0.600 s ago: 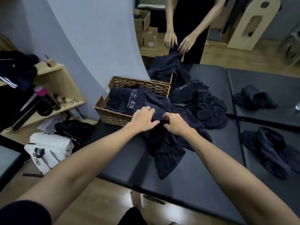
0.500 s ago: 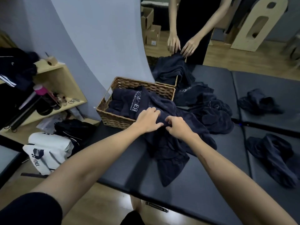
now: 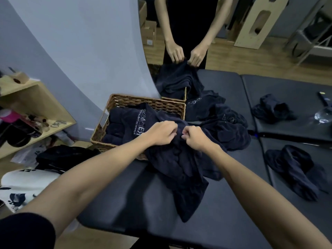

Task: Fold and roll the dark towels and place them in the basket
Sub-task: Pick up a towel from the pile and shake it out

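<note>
at frame centre my left hand [image 3: 161, 133] and right hand [image 3: 195, 138] both pinch the dark towel [image 3: 179, 169] beside the basket [image 3: 143, 103].

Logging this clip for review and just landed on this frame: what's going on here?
The camera wearer stands at a black padded table, the left hand and right hand pinching a crumpled dark towel that hangs over the near rim of a wicker basket already holding dark towels. It is not yet folded. Across the table, a second person grips another towel. More loose towels lie on the right.
</note>
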